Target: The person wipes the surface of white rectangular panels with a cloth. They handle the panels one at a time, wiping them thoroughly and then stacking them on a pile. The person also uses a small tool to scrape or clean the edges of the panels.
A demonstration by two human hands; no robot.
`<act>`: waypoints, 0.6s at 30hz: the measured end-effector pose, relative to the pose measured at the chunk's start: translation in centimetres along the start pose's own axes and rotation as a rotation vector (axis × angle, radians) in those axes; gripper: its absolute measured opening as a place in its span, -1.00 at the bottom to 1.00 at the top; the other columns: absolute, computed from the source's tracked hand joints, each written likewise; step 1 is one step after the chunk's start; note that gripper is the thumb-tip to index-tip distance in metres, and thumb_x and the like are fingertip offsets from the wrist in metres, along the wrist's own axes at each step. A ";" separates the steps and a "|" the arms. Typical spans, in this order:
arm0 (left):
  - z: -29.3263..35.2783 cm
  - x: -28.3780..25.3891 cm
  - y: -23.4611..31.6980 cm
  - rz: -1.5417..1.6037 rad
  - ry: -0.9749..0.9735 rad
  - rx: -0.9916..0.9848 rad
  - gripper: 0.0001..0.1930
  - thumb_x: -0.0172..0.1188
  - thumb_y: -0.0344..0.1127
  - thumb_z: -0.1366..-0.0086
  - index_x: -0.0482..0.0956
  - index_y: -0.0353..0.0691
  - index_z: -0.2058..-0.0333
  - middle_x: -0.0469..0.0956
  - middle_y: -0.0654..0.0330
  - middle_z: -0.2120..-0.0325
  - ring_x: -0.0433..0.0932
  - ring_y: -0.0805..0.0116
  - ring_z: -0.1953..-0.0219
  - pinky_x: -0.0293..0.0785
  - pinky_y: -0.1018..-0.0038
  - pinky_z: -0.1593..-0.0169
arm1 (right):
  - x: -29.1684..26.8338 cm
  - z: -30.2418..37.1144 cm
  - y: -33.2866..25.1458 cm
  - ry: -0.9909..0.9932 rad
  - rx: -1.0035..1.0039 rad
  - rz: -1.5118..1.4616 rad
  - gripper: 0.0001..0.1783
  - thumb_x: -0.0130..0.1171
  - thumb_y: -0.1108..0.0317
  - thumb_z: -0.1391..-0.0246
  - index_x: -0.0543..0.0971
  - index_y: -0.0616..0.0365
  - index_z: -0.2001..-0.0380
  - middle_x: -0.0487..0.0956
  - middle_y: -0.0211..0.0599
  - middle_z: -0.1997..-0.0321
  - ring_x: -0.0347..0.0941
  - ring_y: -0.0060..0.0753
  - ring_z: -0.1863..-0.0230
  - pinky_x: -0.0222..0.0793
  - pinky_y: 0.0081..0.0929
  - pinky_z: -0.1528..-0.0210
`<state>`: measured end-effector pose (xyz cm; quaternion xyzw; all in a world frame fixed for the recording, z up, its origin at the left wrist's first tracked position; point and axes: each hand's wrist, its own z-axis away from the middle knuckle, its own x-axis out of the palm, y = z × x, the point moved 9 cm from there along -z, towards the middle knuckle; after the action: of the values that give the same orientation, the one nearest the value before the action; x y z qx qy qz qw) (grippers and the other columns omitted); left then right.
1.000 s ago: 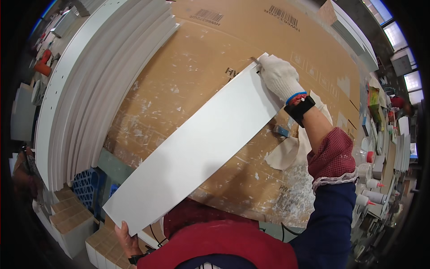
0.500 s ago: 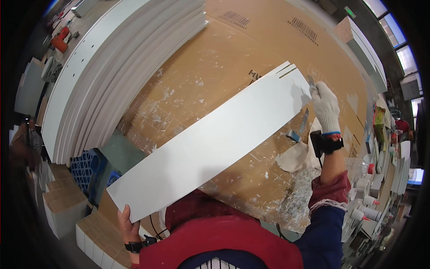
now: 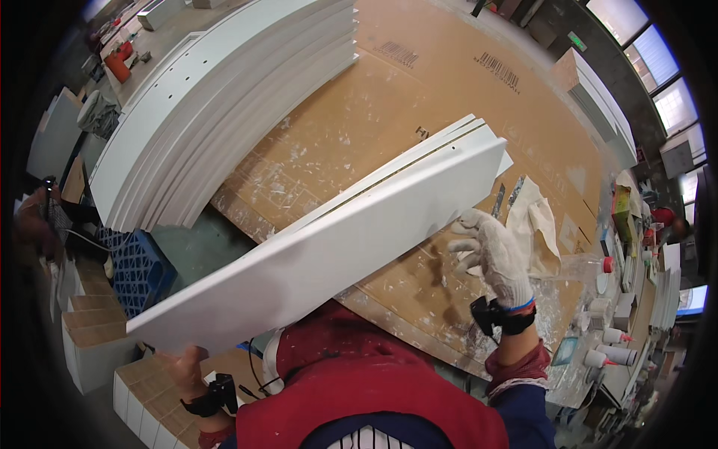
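Observation:
A long white board (image 3: 321, 251) is tipped up on its edge, slanting from the lower left to the upper right. My bare left hand (image 3: 183, 367) grips its near left end from below. Gloved in white, my right hand (image 3: 486, 251) is open with fingers spread, close under the board's right part; whether it touches is unclear. Behind the tilted board, another white board (image 3: 456, 133) partly shows on the cardboard. Two thin grey blades (image 3: 516, 191) lie by a cream cloth (image 3: 532, 221), just beyond the right hand; their handles are hidden.
Stained cardboard (image 3: 314, 150) covers the table. A tall stack of white boards (image 3: 217, 112) stands at the far left. Below it is a blue plastic pallet (image 3: 138, 269). Glue bottles (image 3: 598, 358) and a clear bottle (image 3: 587, 266) crowd the right side. Wrapped board stacks (image 3: 161, 396) stand near left.
The board has been tipped from flat onto its edge, and its left end has come nearer. My right hand has let go of a small blade and moved nearer and left, fingers opening.

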<state>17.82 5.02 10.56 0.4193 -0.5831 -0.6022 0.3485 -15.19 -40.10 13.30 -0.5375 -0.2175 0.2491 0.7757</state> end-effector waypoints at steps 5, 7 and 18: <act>1.0 8.3 15.0 -0.107 -0.503 0.811 -0.71 0.22 -0.18 -0.13 0.49 -0.34 0.45 0.56 0.02 0.66 0.60 0.13 0.57 0.55 0.35 0.44 | 5.5 2.3 0.8 -0.096 0.030 -0.709 -0.42 -0.10 -0.01 -0.23 0.26 0.29 -0.06 0.41 0.00 -0.02 0.51 -0.14 0.17 0.61 -0.24 0.41; 2.0 9.0 16.7 -0.141 -0.595 0.994 -0.72 0.23 -0.22 -0.08 0.46 -0.37 0.49 0.56 -0.01 0.66 0.62 0.13 0.54 0.56 0.37 0.44 | 4.8 2.7 0.8 0.006 -0.001 -0.589 -0.46 -0.07 0.03 -0.22 0.28 0.30 -0.03 0.46 -0.03 0.06 0.53 -0.16 0.21 0.61 -0.24 0.42; 3.4 8.5 17.0 -0.466 -0.386 0.996 -0.76 0.17 -0.23 -0.18 0.48 -0.27 0.27 0.55 0.02 0.20 0.49 0.14 0.05 0.25 0.19 -0.17 | 1.4 7.2 2.4 0.290 -0.135 -0.730 -0.59 -0.03 0.52 -0.08 0.30 0.32 -0.04 0.46 -0.09 0.03 0.45 -0.22 0.02 0.45 -0.34 -0.05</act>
<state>10.15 -2.59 26.56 0.5326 -0.7414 -0.3817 -0.1447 -18.84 -33.33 13.46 -0.5043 -0.2983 -0.1362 0.7988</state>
